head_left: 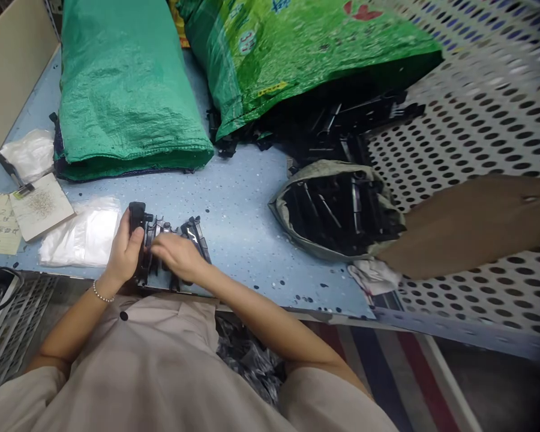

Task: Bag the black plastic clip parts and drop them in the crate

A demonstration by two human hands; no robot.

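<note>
My left hand (pixel 126 249), with a beaded bracelet at the wrist, is wrapped round a black plastic part (pixel 137 215) that stands upright near the table's front edge. Just to its right, my right hand (pixel 173 252) has its fingers bent together over several black parts; what they hold, if anything, is hidden. Another black part (pixel 197 235) lies tilted beyond the right wrist. A stack of clear plastic bags (pixel 83 234) lies to the left of my left hand.
Two green sacks (pixel 126 90) (pixel 270 66) lie at the back, the right one spilling black parts (pixel 342 123). An open grey-green bag (pixel 292 231) of black parts stands right of centre. Perforated metal (pixel 477 150) borders the right side. Papers (pixel 40 207) lie at left.
</note>
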